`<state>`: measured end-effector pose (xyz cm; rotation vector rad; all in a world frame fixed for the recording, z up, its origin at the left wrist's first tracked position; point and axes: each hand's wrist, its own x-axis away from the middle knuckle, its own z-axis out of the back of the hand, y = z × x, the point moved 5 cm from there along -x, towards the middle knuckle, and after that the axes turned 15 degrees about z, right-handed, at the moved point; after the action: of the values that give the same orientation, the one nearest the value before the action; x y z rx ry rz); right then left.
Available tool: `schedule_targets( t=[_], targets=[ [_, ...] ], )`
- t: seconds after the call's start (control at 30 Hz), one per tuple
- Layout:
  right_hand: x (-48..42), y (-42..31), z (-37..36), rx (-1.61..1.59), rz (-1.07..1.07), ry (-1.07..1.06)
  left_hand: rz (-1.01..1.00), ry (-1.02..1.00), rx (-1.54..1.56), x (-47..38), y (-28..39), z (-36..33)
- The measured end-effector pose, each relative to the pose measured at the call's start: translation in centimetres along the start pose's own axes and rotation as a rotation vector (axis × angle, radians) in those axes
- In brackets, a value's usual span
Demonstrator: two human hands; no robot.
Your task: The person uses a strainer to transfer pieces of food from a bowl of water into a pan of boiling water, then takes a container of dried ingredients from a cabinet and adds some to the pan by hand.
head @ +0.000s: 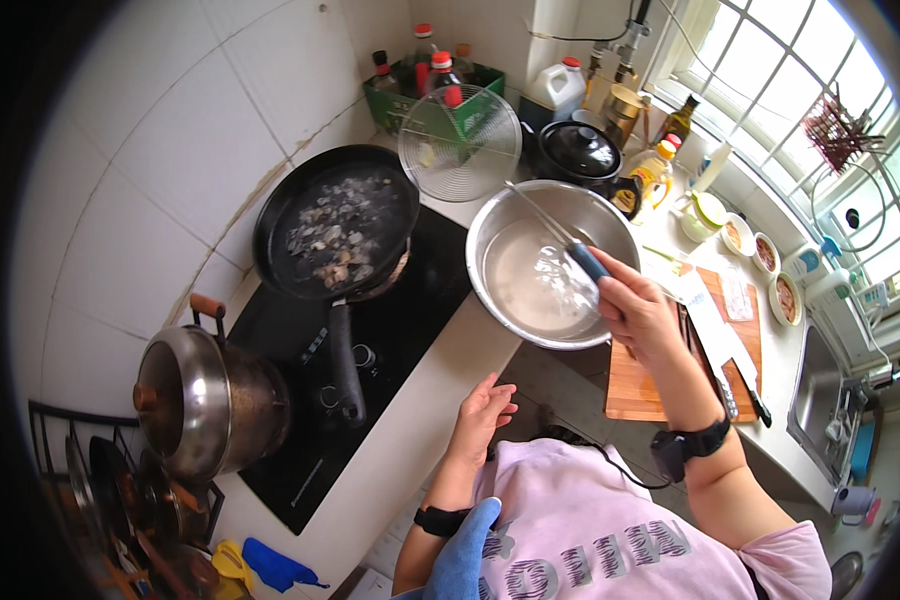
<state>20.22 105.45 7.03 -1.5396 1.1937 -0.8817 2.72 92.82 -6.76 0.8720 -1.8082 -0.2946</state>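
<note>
My right hand (634, 307) grips the blue handle of a wire-mesh skimmer (461, 142), whose round disc is raised beyond the stove's far corner. The skimmer's metal shank crosses above a large stainless-steel bowl (487, 315) holding cloudy liquid with bright reflections. To the left, a black frying pan (277, 217) sits over the far burner of the black cooktop (420, 270). Small whitish and brown food pieces (334, 244) lie in it; their kind is unclear. My left hand (484, 412) hangs by the counter's front edge, holding nothing, fingers partly spread.
A steel pot (217, 405) stands on the near burner. Knives (709, 322) lie across a wooden cutting board (637, 390) on the right, with small food bowls (785, 298) beyond. A black lidded pot (579, 154), bottles (652, 176) and a green box (390, 105) line the back.
</note>
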Motion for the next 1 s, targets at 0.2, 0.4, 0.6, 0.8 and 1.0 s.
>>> schedule_targets(
  t=[0.2, 0.4, 0.6, 0.8, 1.0],
  targets=[
    [5.4, -2.1, 8.1, 0.245, -0.049, 0.182, 0.026, -0.032, -0.051, -1.3, 0.0, -1.5],
    [7.9, -2.3, 10.3, 1.199, 0.107, 0.099, 0.049, -0.051, -0.091, -1.9, 0.1, -2.7],
    [7.2, -1.9, 9.7, 1.446, 0.257, 0.025, 0.055, -0.066, -0.12, -2.6, -0.2, -3.4],
    [5.4, 0.0, 9.4, 1.427, 0.355, -0.061, 0.068, -0.055, -0.12, -2.6, -0.3, -3.7],
    [5.0, 0.4, 9.8, 0.986, 0.071, -0.035, 0.063, -0.028, -0.115, -2.6, -0.2, -3.3]
  ],
)
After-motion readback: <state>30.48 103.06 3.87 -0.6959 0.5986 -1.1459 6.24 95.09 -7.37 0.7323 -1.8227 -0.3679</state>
